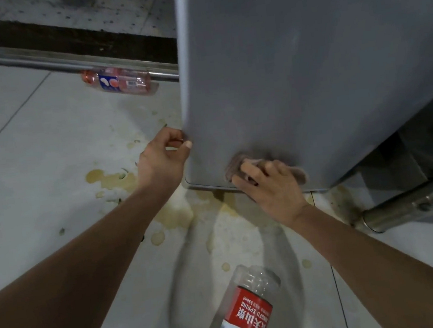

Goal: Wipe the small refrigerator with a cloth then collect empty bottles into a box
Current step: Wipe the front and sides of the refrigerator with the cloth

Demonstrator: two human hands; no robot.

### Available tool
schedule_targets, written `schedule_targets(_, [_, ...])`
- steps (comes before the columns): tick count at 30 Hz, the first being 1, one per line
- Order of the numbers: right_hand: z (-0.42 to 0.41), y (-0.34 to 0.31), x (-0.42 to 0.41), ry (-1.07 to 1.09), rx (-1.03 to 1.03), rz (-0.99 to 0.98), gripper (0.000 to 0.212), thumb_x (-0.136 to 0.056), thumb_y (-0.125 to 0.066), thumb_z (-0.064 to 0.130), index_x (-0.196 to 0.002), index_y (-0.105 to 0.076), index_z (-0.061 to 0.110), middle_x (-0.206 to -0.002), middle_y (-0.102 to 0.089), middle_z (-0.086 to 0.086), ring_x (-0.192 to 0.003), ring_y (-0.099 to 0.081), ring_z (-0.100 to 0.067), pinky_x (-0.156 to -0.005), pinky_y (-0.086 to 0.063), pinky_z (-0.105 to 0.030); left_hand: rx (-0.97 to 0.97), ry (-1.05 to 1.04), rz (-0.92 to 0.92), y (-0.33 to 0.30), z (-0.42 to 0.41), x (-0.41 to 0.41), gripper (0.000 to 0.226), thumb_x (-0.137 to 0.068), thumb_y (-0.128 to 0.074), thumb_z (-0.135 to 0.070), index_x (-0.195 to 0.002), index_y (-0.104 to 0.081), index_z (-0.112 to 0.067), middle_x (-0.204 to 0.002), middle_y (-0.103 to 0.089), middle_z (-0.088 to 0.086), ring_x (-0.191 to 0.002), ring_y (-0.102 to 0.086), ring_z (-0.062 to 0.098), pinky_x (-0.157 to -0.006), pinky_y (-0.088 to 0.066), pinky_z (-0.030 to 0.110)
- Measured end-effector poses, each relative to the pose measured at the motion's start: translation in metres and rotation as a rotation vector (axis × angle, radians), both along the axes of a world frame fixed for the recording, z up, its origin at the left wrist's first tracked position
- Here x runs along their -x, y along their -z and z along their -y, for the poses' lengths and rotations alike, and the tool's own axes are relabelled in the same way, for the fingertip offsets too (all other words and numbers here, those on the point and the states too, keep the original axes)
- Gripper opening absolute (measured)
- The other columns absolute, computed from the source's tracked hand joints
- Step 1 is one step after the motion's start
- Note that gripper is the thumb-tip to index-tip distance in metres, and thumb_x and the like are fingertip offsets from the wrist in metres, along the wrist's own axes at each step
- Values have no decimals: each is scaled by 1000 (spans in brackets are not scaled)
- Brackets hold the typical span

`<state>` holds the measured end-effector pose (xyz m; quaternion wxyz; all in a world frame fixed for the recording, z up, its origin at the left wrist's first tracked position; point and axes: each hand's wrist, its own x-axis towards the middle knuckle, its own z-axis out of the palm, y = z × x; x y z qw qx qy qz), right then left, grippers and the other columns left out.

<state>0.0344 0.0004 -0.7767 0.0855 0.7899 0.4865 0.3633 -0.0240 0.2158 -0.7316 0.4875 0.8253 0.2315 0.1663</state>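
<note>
The grey small refrigerator (306,61) fills the upper right of the head view. My right hand (271,187) presses a pinkish cloth (236,163) against the lower front of its door, fingers curled round the cloth. My left hand (162,157) grips the door's left edge near the bottom corner, thumb on the front face. A clear empty bottle with a red label (248,310) lies on the floor between my forearms. A pink-tinted bottle with a blue label (118,80) lies farther off, against a metal rail.
The white tiled floor (35,156) carries yellowish spill stains below and left of the refrigerator. A metal rail (39,62) runs along a dark threshold at the upper left. A steel pipe (414,203) sits at the right beside the refrigerator's base.
</note>
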Motion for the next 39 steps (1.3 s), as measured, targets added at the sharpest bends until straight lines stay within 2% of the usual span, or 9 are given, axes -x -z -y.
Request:
schedule_targets(3, [-5,1,6,58,36,-56,34,-78,-48,16,-98,-71,30,-112,-39,0,-77,-49,-22,-69,-42,-34,68,57,-40,1,-8,3,13,-87,-56,-21,-92,-61,-32,-92,-64,-12,-87,-58,14,-76,-44,28])
schedule_targets(6, [-17,-26,-2,81,-401,-190,19,-91,-57,16,-103,-61,30,-100,-46,7,-79,-47,-15,-68,-44,-36,156,191,-52,0,-21,6,27,-89,-54,-8,-103,-63,-29,-102,-67,-4,-97,-62,17,-86,-51,34])
schedule_targets(10, [-44,-35,-5,45,-598,107,35,-91,-57,1,-118,-56,23,-115,-42,-6,-86,-46,-25,-68,-45,-38,220,262,-50,0,-30,7,36,-89,-52,2,-104,-64,-29,-107,-67,2,-105,-63,18,-97,-49,38])
schedule_targets(17, [-54,-12,7,-36,129,23,38,-74,-67,20,-111,-69,27,-114,-66,4,-76,-55,-22,-72,-41,-36,225,268,-88,-4,-29,5,65,-76,-34,21,-120,-60,-20,-113,-63,1,-108,-55,11,-81,-42,12])
schedule_targets(20, [-61,-38,8,-47,-121,8,34,-88,-51,10,-117,-67,20,-122,-50,-3,-83,-42,-27,-71,-30,-39,236,314,-104,-7,-34,5,69,-74,-32,24,-125,-56,-15,-118,-62,5,-113,-53,11,-69,-41,-1])
schedule_targets(24, [-87,-72,2,-58,-437,100,39,-93,-60,10,-129,-50,22,-122,-39,-1,-88,-44,-27,-72,-35,-41,245,325,-128,-9,-42,7,68,-78,-33,21,-134,-46,-16,-128,-55,3,-117,-49,16,-74,-44,15])
schedule_targets(30, [-102,-40,12,30,2,188,44,-86,-41,13,-125,-61,19,-137,-41,3,-96,-34,-26,-83,-30,-38,268,234,-113,6,-60,14,56,-84,-29,18,-130,-46,-9,-127,-52,15,-115,-52,33,-83,-43,39])
schedule_targets(34, [-110,-3,18,61,249,112,44,-79,-51,28,-119,-66,20,-128,-60,7,-99,-46,-20,-83,-32,-33,128,218,-151,21,-64,24,53,-83,-34,12,-126,-51,-14,-118,-57,8,-94,-56,18,-76,-44,26])
schedule_targets(39, [-105,29,25,63,543,-60,53,-80,-56,28,-132,-53,21,-142,-48,5,-103,-58,-13,-86,-45,-28,83,235,-208,29,-60,34,53,-81,-37,8,-125,-51,-19,-112,-57,0,-98,-58,18,-82,-49,30])
